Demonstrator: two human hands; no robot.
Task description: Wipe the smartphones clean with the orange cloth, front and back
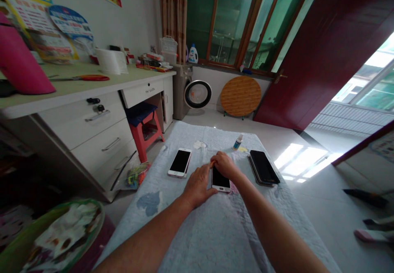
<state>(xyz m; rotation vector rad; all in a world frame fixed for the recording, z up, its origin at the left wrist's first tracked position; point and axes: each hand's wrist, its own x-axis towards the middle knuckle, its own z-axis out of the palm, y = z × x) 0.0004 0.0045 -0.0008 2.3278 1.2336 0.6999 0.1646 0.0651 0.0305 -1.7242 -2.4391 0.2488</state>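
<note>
A white-framed smartphone point(221, 179) with a dark screen lies face up on the cloth-covered table point(212, 232). My left hand point(198, 185) grips it along its left side, thumb at the lower corner and fingers toward the top. Over the phone's upper part, my right hand point(224, 164) is closed, its fingertips bunched near the top left corner beside my left fingers. Whatever those fingertips hold, if anything, is hidden. To the left lies another white smartphone point(180, 162). On the right, a black smartphone point(264, 166) rests on top of another flat device.
A small spray bottle point(237, 142) and a crumpled white tissue point(199, 144) sit toward the table's far side. At the lower left stands a waste bin point(103, 219). Beyond are a white desk point(92, 121), a red stool point(140, 137) and a washing machine point(181, 92) with its door ajar.
</note>
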